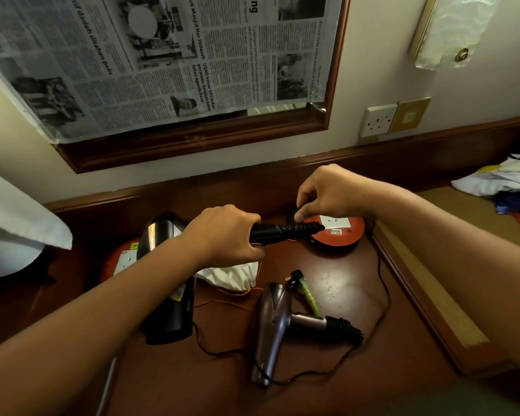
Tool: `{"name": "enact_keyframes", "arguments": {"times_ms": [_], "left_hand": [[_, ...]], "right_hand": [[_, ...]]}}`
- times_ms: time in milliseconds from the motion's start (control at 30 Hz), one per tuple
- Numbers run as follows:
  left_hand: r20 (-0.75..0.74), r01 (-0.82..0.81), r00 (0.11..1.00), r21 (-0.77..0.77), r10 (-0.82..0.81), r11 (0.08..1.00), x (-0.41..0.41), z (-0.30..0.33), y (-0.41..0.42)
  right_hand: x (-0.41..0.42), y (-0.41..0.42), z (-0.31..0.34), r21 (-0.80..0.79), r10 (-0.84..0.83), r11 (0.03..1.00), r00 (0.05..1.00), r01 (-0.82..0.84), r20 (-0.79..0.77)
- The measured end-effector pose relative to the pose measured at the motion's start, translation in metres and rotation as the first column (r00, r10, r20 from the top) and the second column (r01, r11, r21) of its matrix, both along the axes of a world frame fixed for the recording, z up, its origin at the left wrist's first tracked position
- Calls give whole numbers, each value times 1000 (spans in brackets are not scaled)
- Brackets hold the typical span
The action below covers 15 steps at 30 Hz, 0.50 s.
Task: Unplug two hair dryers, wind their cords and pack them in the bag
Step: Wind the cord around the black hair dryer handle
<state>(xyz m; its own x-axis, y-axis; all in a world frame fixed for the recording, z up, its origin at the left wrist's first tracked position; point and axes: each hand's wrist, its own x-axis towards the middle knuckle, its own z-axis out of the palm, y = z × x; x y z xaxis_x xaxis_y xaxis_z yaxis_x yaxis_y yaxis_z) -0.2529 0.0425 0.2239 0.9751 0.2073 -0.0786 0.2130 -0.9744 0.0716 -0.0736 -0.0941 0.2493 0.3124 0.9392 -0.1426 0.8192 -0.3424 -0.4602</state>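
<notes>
Black and glossy, one hair dryer [165,283] is held above a dark reddish-brown wooden desk [336,394]. The left hand [222,235] is wrapped firmly around its handle, whose ribbed black cord sleeve [294,229] sticks out of the fist and points to the right, roughly level. The dryer's barrel runs down toward the viewer, under the left forearm, with a shiny patch near its far end.

The right hand [327,193] hovers just beyond the sleeve's tip, thumb and fingers pinched together on what seems to be a thin black cord [296,209], though the view there is too dark to be sure.

A second hair dryer [272,331], mauve with a metallic sheen, lies flat on the desk nearer the viewer. Its barrel runs near to far; its handle points right and ends in a black ribbed sleeve. A thin dark cable [382,295] loops from it across the desk.

A white drawstring bag [231,274] with thin red strings lies between the two dryers. Two round red extension reels sit on the desk: one [342,232] under the right hand, another [117,259] at the left, partly hidden by the black dryer.
</notes>
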Motion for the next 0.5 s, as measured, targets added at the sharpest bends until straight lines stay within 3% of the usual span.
{"name": "enact_keyframes", "arguments": {"times_ms": [167,367,433,500], "left_hand": [[-47,-35,998,61,38,998,7,1,4],[-80,-85,992,89,93,992,15,-7,7],[-87,-113,989,105,122,988,16,-11,9],[-91,-147,983,108,157,983,16,-15,12]], "right_hand": [[-17,2,8,68,76,993,973,-93,218],[-48,-7,-1,17,37,999,921,-47,389],[-61,-11,-7,5,15,1000,938,-18,347],[-71,-18,-19,47,-73,997,983,66,170]]}}
